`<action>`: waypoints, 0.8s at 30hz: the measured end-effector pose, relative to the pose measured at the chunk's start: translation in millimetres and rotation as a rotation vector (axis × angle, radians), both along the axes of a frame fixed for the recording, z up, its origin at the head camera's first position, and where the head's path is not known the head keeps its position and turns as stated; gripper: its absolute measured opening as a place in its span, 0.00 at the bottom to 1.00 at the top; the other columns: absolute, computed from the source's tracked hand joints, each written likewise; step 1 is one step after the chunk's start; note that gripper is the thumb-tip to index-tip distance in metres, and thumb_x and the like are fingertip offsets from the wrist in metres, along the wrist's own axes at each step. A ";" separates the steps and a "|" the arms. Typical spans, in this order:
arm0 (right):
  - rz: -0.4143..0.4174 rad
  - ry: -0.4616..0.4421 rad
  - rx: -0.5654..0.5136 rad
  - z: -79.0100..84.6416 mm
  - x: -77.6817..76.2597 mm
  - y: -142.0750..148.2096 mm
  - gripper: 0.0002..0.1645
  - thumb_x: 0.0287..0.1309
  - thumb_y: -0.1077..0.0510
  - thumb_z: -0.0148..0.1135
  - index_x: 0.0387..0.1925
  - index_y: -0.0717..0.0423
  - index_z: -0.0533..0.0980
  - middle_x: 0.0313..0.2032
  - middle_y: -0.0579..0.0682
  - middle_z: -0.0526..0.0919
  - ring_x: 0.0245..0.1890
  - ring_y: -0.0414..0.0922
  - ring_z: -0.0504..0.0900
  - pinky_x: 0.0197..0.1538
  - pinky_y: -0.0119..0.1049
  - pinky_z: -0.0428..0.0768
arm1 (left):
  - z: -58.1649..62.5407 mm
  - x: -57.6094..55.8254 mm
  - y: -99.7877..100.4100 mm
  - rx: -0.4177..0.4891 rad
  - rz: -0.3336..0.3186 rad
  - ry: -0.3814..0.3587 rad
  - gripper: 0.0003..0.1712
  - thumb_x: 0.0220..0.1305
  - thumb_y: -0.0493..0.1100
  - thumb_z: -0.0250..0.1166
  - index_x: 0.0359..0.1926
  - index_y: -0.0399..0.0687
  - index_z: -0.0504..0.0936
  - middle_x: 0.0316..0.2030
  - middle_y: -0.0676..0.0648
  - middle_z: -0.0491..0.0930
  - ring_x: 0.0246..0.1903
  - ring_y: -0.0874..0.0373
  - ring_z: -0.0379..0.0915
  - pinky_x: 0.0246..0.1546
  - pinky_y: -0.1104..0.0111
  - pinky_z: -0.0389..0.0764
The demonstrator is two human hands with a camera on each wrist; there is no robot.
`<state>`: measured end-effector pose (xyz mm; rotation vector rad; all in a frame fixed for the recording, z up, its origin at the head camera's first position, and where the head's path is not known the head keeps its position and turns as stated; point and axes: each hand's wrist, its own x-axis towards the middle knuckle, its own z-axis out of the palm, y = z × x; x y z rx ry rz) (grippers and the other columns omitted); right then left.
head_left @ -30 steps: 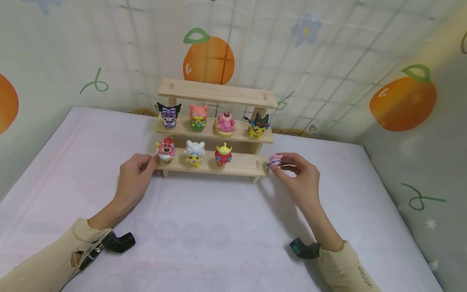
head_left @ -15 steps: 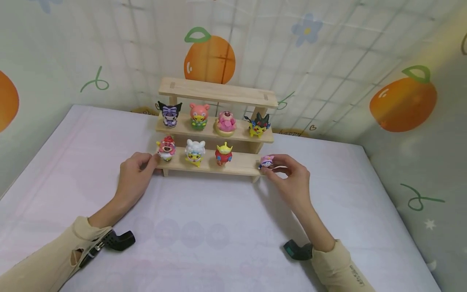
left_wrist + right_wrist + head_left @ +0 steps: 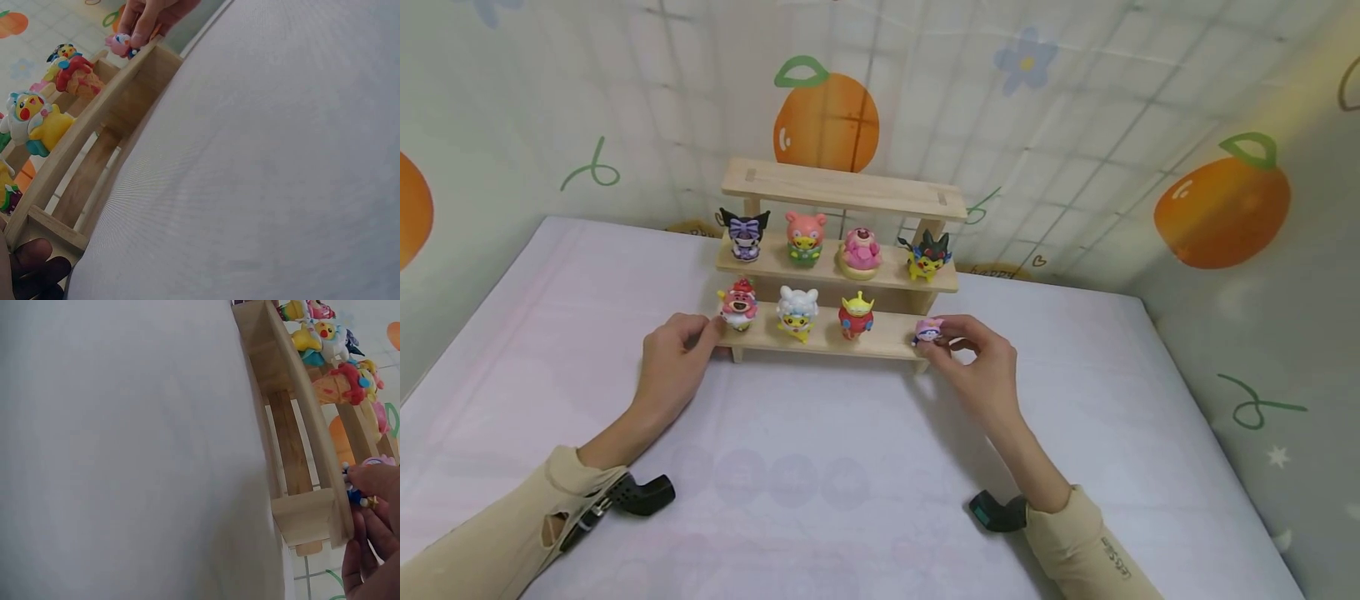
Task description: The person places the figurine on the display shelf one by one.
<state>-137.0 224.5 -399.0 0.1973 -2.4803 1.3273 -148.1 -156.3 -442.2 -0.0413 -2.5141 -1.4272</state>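
Note:
A three-step wooden display stand (image 3: 842,182) stands toward the back of the table. At the left end of its lowest step, my left hand (image 3: 673,358) grips the board, with fingers (image 3: 40,269) under it in the left wrist view. My right hand (image 3: 981,367) pinches a small figurine (image 3: 928,331) with a pink hood over the right end of that step. In the right wrist view this figurine (image 3: 355,495) is at the board, partly hidden by fingers; contact is unclear. Left of it on the step are a red-clothed green alien figurine (image 3: 856,315), a white-hooded figurine (image 3: 797,313) and a pink bear figurine (image 3: 739,305).
On the middle step stand a black-eared purple figurine (image 3: 746,236), a pink-hooded figurine in green (image 3: 805,239), a pink bear on a round base (image 3: 860,253) and a black-eared yellow figurine (image 3: 928,257). A patterned curtain (image 3: 925,100) hangs behind the white-covered table (image 3: 820,500).
My right hand has moved left with the pink-hooded figurine, from beyond the lowest step's right end to over it. My left hand has stayed at the stand.

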 end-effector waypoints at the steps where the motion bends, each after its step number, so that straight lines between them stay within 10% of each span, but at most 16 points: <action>1: 0.001 0.001 0.002 -0.2 -0.2 -0.2 0.16 0.57 0.62 0.80 0.47 0.57 0.86 0.41 0.52 0.90 0.40 0.46 0.84 0.48 0.32 0.81 | 0.0 0.1 0.0 0.000 0.001 0.000 0.23 0.79 0.49 0.60 0.30 0.39 0.88 0.38 0.38 0.85 0.39 0.51 0.73 0.41 0.65 0.68; 24: -0.105 -0.093 0.128 -13.2 14.4 59.1 0.32 0.66 0.46 0.73 0.68 0.49 0.76 0.63 0.50 0.83 0.64 0.46 0.78 0.65 0.46 0.78 | -4.0 6.2 -17.8 -0.008 -0.011 -0.033 0.27 0.83 0.53 0.52 0.44 0.38 0.90 0.48 0.39 0.87 0.51 0.47 0.80 0.51 0.59 0.74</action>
